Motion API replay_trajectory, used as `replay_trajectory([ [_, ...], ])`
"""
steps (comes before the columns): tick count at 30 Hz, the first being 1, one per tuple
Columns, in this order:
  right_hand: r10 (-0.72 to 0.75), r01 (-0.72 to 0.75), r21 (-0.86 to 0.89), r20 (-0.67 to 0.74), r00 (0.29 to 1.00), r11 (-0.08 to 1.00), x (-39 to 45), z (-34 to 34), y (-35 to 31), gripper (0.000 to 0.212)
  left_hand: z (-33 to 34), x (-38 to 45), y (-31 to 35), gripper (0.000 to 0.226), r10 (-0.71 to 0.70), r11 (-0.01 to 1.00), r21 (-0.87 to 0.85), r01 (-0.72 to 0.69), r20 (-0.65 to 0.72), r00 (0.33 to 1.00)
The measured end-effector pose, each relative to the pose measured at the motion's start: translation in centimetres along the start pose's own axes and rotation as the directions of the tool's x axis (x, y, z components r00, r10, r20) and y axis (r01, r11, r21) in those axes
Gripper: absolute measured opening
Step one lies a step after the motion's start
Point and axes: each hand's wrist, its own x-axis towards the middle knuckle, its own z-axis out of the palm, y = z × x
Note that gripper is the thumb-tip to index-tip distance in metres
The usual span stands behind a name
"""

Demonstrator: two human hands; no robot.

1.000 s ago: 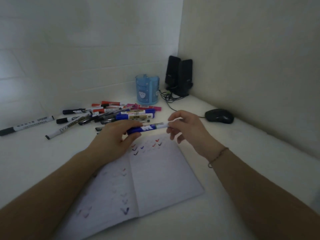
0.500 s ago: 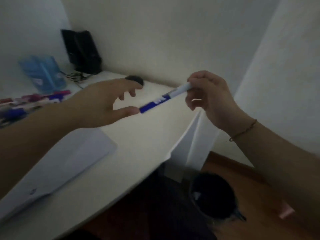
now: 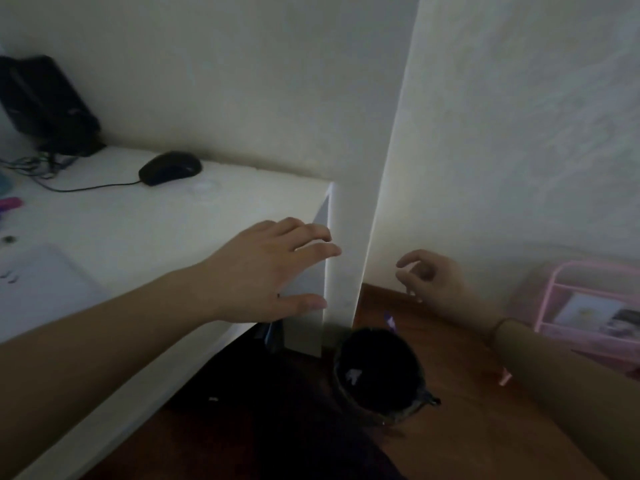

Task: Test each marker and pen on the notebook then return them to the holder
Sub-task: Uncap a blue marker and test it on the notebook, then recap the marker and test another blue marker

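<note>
Your single head-worn wide-angle camera looks forward and steeply down, turned toward the right end of the white desk (image 3: 145, 230) where it meets the wall. Your left hand (image 3: 273, 271) sits close to the lens near frame centre, over the desk's corner; your right hand (image 3: 433, 278) hangs beyond the edge, above the wooden floor (image 3: 450, 427). A black bin (image 3: 377, 372) stands almost directly below. The computer mouse (image 3: 169, 172) and black speakers (image 3: 45, 105) lie farther off at upper left, and the notebook (image 3: 38, 285) is cut by the left border.
</note>
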Motion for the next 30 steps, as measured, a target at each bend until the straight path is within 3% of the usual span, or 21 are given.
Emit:
replay_trajectory([
  [5, 0.022, -0.012, 0.134, -0.073, 0.997, 0.991, 2.3, 0.2, -2.0, 0.002, -0.5, -1.5, -1.9, 0.058, -0.114, 0.993, 0.016, 0.114, -0.008, 0.993],
  [9, -0.034, 0.056, 0.221, -0.102, 0.994, 0.974, 4.5, 1.8, -5.8, 0.005, -1.7, -5.8, -4.7, 0.063, -0.376, 0.926, -0.004, 0.376, -0.023, 0.926],
  [12, -0.139, 0.164, 0.292, -0.104, 0.985, 0.942, 5.7, 4.3, -9.9, 0.004, -2.4, -11.4, -7.2, 0.073, -0.628, 0.778, -0.029, 0.627, -0.012, 0.778],
  [15, -0.286, 0.306, 0.353, -0.111, 0.952, 0.884, 6.3, 7.5, -15.2, 0.005, -3.0, -18.1, -8.9, 0.085, -0.842, 0.531, -0.102, 0.841, 0.042, 0.537],
  [17, -0.435, 0.427, 0.346, -0.060, 0.899, 0.836, 6.2, 10.1, -19.2, 0.004, -3.3, -22.1, -9.2, 0.085, -0.897, 0.433, -0.100, 0.896, 0.046, 0.439],
  [20, -0.634, 0.569, 0.315, 0.163, 0.756, 0.759, 5.9, 14.6, -24.7, 0.009, -3.8, -26.7, -8.8, 0.078, -0.916, 0.401, -0.009, 0.916, 0.002, 0.401],
  [24, -0.728, 0.753, 0.142, 0.421, 0.541, 0.642, 6.6, 22.4, -31.0, 0.016, -4.5, -29.5, -8.4, 0.081, -0.964, 0.265, 0.018, 0.964, -0.007, 0.265],
  [27, -0.662, 0.729, 0.092, 0.509, 0.551, 0.678, 8.5, 27.7, -34.5, 0.021, -4.5, -29.2, -8.6, 0.078, -0.961, 0.275, 0.048, 0.960, 0.003, 0.275],
  [30, -0.620, 0.724, -0.016, 0.502, 0.602, 0.690, 10.5, 31.5, -36.5, 0.028, -4.3, -27.5, -8.0, 0.067, -0.935, 0.353, 0.113, 0.929, 0.068, 0.347],
])
